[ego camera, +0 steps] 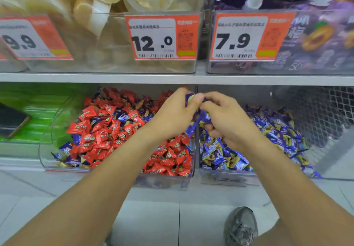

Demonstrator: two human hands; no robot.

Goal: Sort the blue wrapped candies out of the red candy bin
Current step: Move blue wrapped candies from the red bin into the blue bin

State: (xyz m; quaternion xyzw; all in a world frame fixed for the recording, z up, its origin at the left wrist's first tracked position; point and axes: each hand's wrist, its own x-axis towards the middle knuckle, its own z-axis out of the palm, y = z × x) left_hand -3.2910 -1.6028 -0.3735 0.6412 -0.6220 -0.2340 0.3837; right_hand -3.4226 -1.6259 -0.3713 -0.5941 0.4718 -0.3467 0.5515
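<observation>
Your left hand (pixel 173 115) and right hand (pixel 224 119) meet just above the divider between the two lower bins, at about 12 o'clock from the frame's centre. Both have their fingers curled, together gripping a small bunch of blue wrapped candies (pixel 201 116); your left thumb and fingers pinch the top of one wrapper, and your right fingers close around the rest from the 3 o'clock side. Blue wrapper ends hang below your palms.

The red candy bin (pixel 46 150) sits at 9 o'clock of your hands, heaped with red candies (pixel 107 129), with more blue ones mixed in along its front and middle. The blue candy bin (pixel 228 177) lies at 4 o'clock, full of blue wrappers. A phone (pixel 11 120) rests on green packets at far 9 o'clock.
</observation>
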